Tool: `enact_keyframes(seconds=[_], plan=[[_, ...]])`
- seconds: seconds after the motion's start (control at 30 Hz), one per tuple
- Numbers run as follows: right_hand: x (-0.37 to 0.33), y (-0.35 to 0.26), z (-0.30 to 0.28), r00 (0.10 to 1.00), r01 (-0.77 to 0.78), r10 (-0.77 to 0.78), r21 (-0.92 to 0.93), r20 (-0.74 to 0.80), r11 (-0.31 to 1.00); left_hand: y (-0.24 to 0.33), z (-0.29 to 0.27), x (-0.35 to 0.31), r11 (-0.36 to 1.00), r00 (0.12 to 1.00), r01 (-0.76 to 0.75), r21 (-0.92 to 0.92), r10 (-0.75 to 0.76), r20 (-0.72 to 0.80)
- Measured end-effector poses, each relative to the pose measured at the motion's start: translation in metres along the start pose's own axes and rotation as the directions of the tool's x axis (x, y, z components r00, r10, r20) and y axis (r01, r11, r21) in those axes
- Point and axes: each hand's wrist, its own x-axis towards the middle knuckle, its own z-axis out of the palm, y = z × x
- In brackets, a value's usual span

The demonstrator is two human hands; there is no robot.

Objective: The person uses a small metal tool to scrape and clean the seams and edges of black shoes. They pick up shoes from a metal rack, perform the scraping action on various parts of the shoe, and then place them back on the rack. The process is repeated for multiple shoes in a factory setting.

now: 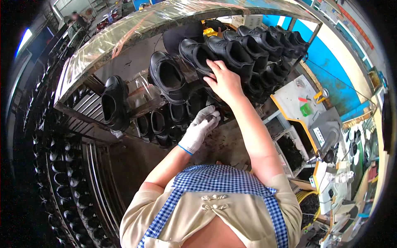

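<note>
My right hand (226,82), bare, reaches over the upper shelf. Its fingers close on the heel end of a black shoe (193,50), with the thumb lower down on the near side. Lower and to the left, my left hand (200,129) wears a white glove with a blue cuff. Its fingers are curled around something dark that is mostly hidden. Another black shoe (167,76) stands on the shelf left of my right hand, and a further black shoe (113,103) sits at the left end. To the right, several black shoes (231,53) stand in a row.
A metal rack (95,84) carries the shoes, with more on a lower level. Its top shelf (136,31) is covered in clear plastic. At the right stands a white worktable (294,96) with a green object and a grey machine (326,130). A white crate (304,142) sits below it.
</note>
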Motion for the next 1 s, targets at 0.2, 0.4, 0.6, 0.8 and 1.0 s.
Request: enact_keyframes(seconds=[0.2, 0.4, 0.6, 0.8, 1.0], plan=[[-0.06, 0.002, -0.025, 0.981, -0.121, 0.169, 0.366, -0.1, 0.923, -0.012, -0.025, 0.013, 0.974, 0.996, 0.068, -0.218, -0.054, 0.067], [-0.183, 0.005, -0.054, 0.711, -0.563, 0.655, 0.767, 0.258, 0.309, -0.023, 0.007, 0.035, 0.945, 0.977, 0.032, -0.325, 0.04, 0.211], [-0.204, 0.009, -0.075, 0.897, -0.293, 0.426, 0.562, -0.119, 0.773, -0.029, 0.041, 0.032, 0.957, 0.989, 0.137, -0.256, -0.116, 0.095], [-0.158, -0.017, -0.1, 0.932, -0.291, 0.314, 0.147, -0.18, 0.945, -0.063, 0.054, 0.027, 1.0, 0.989, 0.015, 0.012, -0.017, 0.147], [-0.158, -0.018, -0.088, 0.907, -0.283, 0.25, -0.048, -0.34, 0.958, -0.119, 0.042, 0.067, 0.978, 0.934, 0.013, -0.207, 0.062, 0.351]])
